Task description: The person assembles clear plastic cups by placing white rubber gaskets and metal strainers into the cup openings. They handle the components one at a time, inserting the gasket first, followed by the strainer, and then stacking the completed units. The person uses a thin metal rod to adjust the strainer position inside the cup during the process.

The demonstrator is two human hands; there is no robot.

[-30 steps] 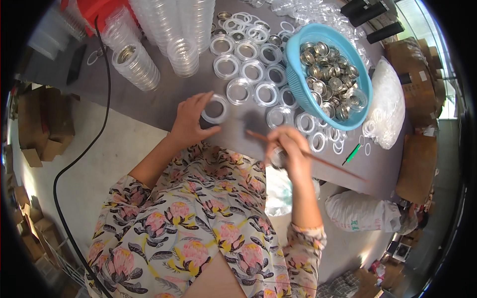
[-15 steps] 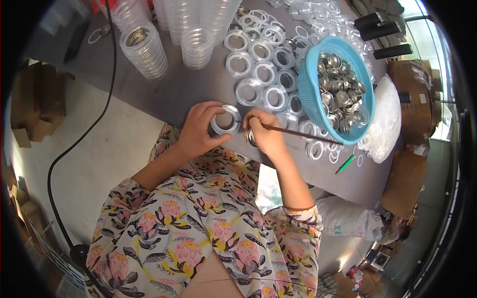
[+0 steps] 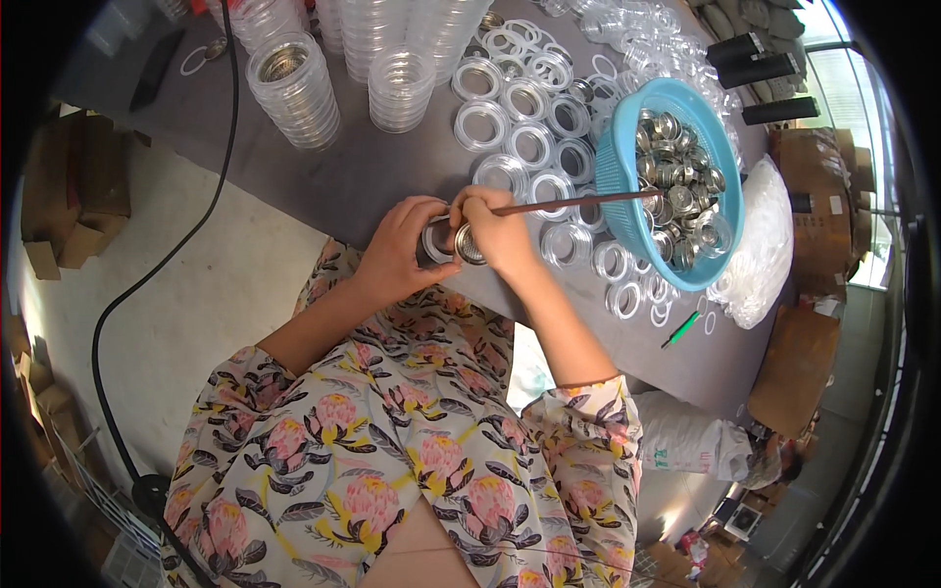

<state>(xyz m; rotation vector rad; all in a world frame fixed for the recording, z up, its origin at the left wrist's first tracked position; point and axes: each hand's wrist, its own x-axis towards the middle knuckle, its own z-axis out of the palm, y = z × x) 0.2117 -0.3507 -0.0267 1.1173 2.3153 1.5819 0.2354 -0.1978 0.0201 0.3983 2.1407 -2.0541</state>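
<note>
My left hand [image 3: 392,260] is curled round a clear plastic ring-shaped lid [image 3: 430,241], gripping it by its edge. Close against it, my right hand [image 3: 503,238] grips a thin brown stick [image 3: 578,203] that slants out to the right, over the basket. A round silvery metal cap [image 3: 470,247] is also tucked in the right hand's fingers, beside the lid. The right fingers hide the tip of the stick. Several more clear ring lids [image 3: 531,145] lie on the grey table just beyond my hands.
A blue plastic basket [image 3: 616,162] of metal caps stands at right, with a white plastic bag [image 3: 767,250] beyond it. Stacked clear cups [image 3: 400,93] stand at the back. A green pen-like tool [image 3: 680,330] lies near the front edge. A black cable [image 3: 223,157] hangs at left.
My right hand has moved left and slightly up against the lid in my left hand. The stick has swung to a flatter angle, and the metal cap now sits beside the lid.
</note>
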